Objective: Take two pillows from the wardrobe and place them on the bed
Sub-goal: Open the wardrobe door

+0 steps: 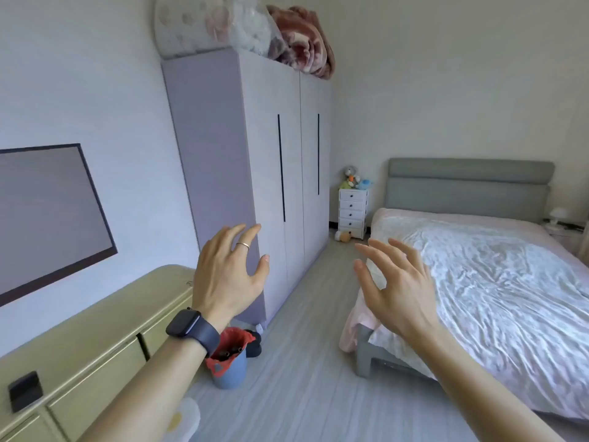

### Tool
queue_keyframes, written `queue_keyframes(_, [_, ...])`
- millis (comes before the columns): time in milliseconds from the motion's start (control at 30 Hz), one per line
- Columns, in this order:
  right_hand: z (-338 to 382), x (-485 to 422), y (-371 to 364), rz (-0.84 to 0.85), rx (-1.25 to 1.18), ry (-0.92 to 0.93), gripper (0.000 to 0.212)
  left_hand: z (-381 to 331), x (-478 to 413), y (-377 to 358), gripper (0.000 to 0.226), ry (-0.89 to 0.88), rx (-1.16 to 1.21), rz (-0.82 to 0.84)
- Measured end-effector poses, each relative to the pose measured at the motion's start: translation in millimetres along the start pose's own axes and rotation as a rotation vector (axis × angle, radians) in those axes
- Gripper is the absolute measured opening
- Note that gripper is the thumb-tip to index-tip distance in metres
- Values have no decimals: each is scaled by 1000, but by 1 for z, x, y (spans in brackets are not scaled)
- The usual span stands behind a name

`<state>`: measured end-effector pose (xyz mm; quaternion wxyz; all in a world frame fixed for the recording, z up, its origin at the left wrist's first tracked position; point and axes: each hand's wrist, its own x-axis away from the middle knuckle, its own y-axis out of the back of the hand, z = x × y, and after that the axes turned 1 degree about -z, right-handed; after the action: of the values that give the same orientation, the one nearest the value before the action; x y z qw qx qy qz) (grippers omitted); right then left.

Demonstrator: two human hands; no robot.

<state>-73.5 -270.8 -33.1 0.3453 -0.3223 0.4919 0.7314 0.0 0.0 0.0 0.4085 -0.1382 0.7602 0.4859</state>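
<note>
A tall pale lilac wardrobe [264, 161] stands against the left wall with its doors closed; two dark vertical handle slots run down them. No pillows show. The bed [497, 282] lies at the right, with a grey headboard and a crumpled white cover over a pink sheet. My left hand [229, 275], with a ring and a dark wristwatch, is raised in front of the wardrobe's lower corner, fingers spread and holding nothing. My right hand [395, 282] is raised near the bed's foot corner, fingers spread and empty.
A yellow sideboard [95, 355] runs along the left wall under a dark screen [47, 215]. A blue bin with a red liner [229, 362] stands on the floor beside it. Bags and a blanket [302, 39] lie atop the wardrobe. A white drawer unit [352, 212] with toys stands by the headboard.
</note>
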Motion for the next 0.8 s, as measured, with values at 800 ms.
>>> queue_keyframes(800, [-157, -192, -316, 350, 53, -106, 51, 120, -216, -324, 51, 135, -13, 216])
